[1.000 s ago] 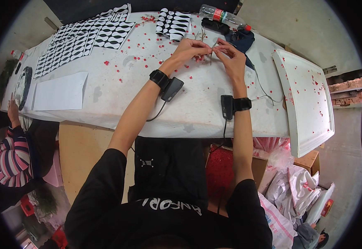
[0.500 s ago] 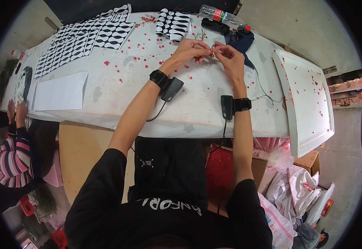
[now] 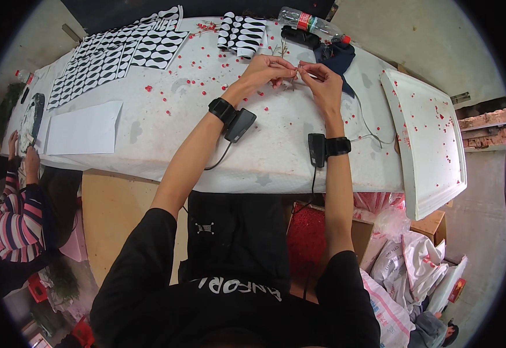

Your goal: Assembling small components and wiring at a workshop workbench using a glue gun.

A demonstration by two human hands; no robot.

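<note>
Above the far part of the white-covered table (image 3: 166, 130), both of my hands meet fingertip to fingertip. My left hand (image 3: 267, 69) is closed in a pinch around a thin berry twig (image 3: 282, 51), whose brownish sprigs stick out above and below the fingers. Facing it, my right hand (image 3: 321, 78) pinches with thumb and forefinger right beside the left fingertips; whatever lies between them is too small to make out. Loose red berries (image 3: 204, 93) are scattered on the cloth around my hands. Further red-berried sprigs (image 3: 208, 27) lie at the far edge.
Black-and-white patterned sheets (image 3: 102, 55) and a rolled one (image 3: 241, 33) lie at the back. A plastic bottle (image 3: 314, 24), black case (image 3: 300, 37) and dark cloth (image 3: 337, 61) are behind my right hand. A white tray (image 3: 430, 145) leans at right. A co-worker's hands (image 3: 31, 165) are far left.
My right fingers have shifted slightly and drawn a little away from the left ones. At far left, the co-worker's hands have moved apart.
</note>
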